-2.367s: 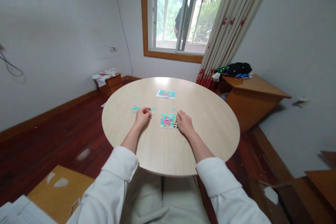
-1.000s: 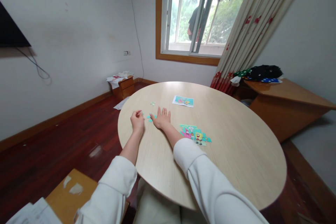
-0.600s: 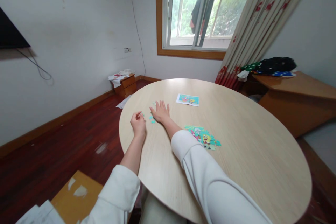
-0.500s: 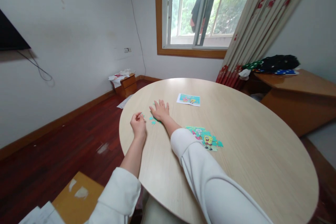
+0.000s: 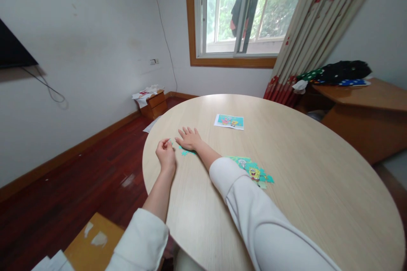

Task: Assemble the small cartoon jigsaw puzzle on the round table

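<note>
My left hand (image 5: 165,155) rests near the left edge of the round light-wood table (image 5: 302,186), fingers curled in a pinch on a small teal puzzle piece. My right hand (image 5: 188,138) lies flat with fingers spread over loose teal puzzle pieces (image 5: 185,151), covering most of them. The partly assembled cartoon puzzle (image 5: 254,172) lies to the right of my right forearm. A printed reference picture (image 5: 229,121) lies farther back on the table.
A window with a dark garment hanging outside is ahead; a patterned curtain (image 5: 305,29) hangs at its right. A wooden desk (image 5: 359,106) with dark clothing stands at right. A small wooden cabinet (image 5: 154,101) sits by the left wall; a cardboard box (image 5: 92,241) lies at lower left.
My right hand left the assembled puzzle, reached left across the table and now slides the loose pieces toward me. My left hand stayed pinched at the left edge. The view turned left.
</note>
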The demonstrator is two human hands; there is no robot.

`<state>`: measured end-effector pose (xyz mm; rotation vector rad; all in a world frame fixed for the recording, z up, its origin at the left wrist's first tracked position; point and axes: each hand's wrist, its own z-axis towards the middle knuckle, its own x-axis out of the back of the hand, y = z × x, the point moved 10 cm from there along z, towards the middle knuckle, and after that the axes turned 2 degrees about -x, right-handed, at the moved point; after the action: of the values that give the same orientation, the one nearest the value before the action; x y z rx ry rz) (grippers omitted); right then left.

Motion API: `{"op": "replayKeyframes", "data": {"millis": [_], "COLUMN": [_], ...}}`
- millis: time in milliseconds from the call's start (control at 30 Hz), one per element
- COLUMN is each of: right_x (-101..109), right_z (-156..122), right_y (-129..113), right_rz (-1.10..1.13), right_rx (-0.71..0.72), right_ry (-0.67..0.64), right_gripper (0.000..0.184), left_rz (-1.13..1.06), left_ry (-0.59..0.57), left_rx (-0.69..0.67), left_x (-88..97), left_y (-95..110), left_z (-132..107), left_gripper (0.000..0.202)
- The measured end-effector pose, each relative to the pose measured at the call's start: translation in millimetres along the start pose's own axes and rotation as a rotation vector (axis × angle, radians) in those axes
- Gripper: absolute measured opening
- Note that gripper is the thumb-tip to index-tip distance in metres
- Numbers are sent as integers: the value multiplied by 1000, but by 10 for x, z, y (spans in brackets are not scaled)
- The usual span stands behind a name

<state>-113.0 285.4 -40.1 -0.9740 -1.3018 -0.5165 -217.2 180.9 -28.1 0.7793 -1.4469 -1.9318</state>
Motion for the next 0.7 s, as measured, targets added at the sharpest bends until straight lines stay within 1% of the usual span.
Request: {"op": "replayKeyframes", "data": {"millis": [100,200,333,533,700], "right_x": [-50,-68,-71,-74,-46], "right_z": [-245,-512,-861,-1354,-1749], "right_y": [-175,-276,-356,-403,-389], "right_rz": [-5,-24,-36,-46,-25], "right_rx": [79,109,146,176,180], "right_ry": [5,29,48,41,64], "right_gripper": [68,65,60,60,57], "left_rz": [-4,0,18,111,135], "left_ry": [-10,-45,-176,-367,-461], "left_rx": [-13,-11,1,-7,-32], "left_x": [-13,-51,-178,-361,-426], "left_y": [1,-6,3,127,246], "left_z": [6,-15,-127,-487,-832], "left_gripper": [15,15,18,14,12]}}
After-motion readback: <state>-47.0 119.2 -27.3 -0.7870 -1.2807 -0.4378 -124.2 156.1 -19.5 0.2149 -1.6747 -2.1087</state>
